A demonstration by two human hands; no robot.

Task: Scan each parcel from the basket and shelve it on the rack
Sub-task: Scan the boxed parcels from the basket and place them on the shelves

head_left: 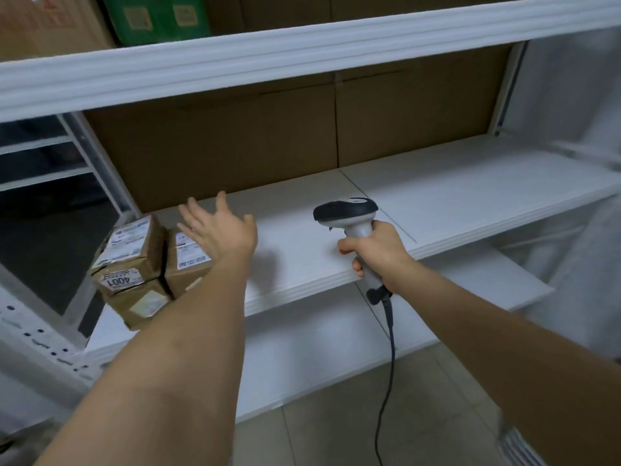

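Over the white middle shelf (437, 196) of the rack, the person's left hand (220, 228) reaches forward on an outstretched bare arm, palm down and fingers (188, 210) spread straight, holding nothing. It hovers just above and to the right of the parcels, its edge overlapping the nearest one from this angle; whether it touches that box I cannot tell.

The right hand (373, 248) is held out further right, above the shelf's front edge, with its fingers wrapped tight around the pale grey handle of a barcode scanner (346, 213). The scanner's dark head points left toward the parcels, and its black cable (389, 348) hangs down from the base of the handle toward the tiled floor.

Three brown cardboard parcels sit at the left end of the shelf. One labelled parcel (129, 247) lies on top of a lower parcel (141, 304), with a white shipping label on its upper face and a strip reading 4001, upside down, on its front. A third parcel (186, 260) stands touching them on the right, also labelled on top, partly hidden by the left wrist.
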